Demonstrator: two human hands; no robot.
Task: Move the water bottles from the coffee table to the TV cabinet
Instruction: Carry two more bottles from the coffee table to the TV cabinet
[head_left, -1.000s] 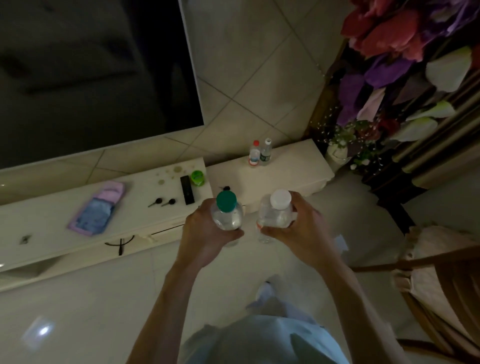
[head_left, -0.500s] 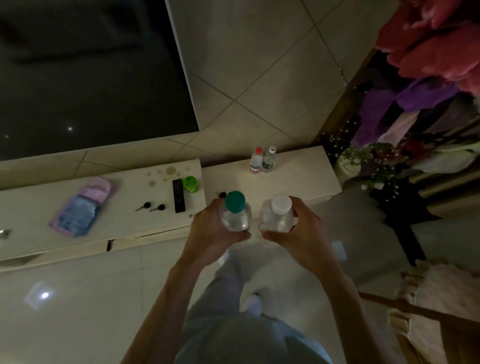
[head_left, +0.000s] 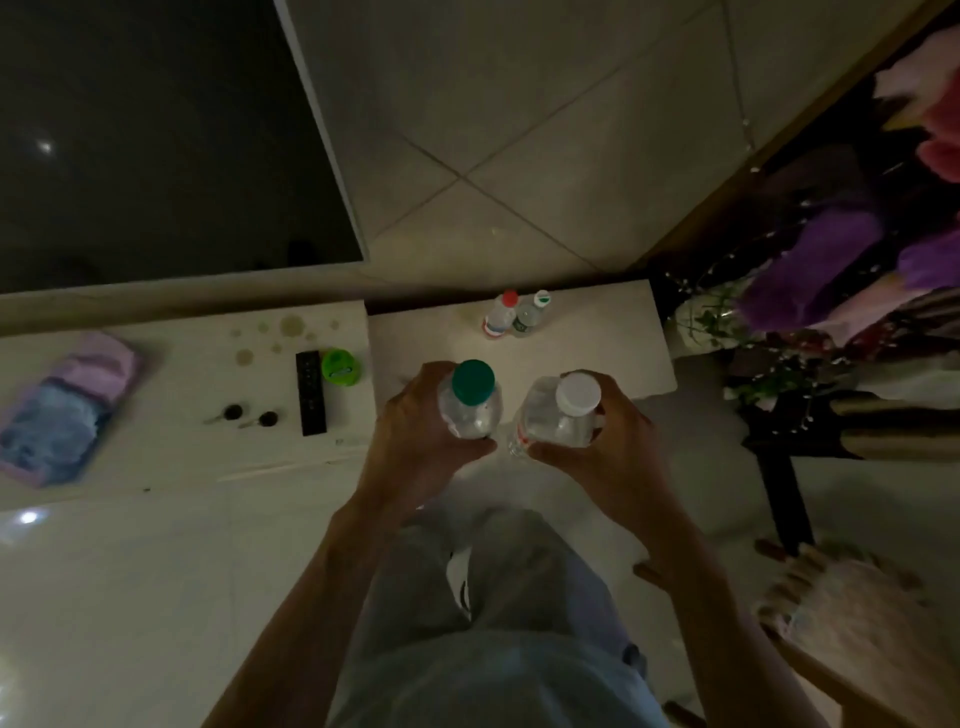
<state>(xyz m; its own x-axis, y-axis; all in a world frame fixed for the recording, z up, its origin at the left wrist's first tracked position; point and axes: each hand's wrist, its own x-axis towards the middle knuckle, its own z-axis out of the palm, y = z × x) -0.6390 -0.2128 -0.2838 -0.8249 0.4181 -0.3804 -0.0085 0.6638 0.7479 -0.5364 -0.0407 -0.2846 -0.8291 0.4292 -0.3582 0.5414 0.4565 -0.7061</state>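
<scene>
My left hand (head_left: 415, 447) grips a clear water bottle with a green cap (head_left: 470, 400), held upright. My right hand (head_left: 608, 441) grips a clear water bottle with a white cap (head_left: 563, 410) beside it, almost touching. Both are held in the air just over the front edge of the low white TV cabinet (head_left: 623, 332). Two more small bottles stand together at the cabinet's back edge: one with a red cap (head_left: 500, 315) and one with a green-and-white cap (head_left: 531, 313).
A dark TV screen (head_left: 156, 140) rises behind the cabinet's left part. On that part lie a pink-and-blue pouch (head_left: 67, 405), a black remote (head_left: 310, 392), a green lid (head_left: 338, 366) and two small dark keys. Artificial flowers (head_left: 831, 260) stand right; a chair (head_left: 857, 623) at lower right.
I have walked closer to the cabinet with both bottles in my hands; the cabinet and its two bottles appear larger and nearer. My grip on both bottles is unchanged.
</scene>
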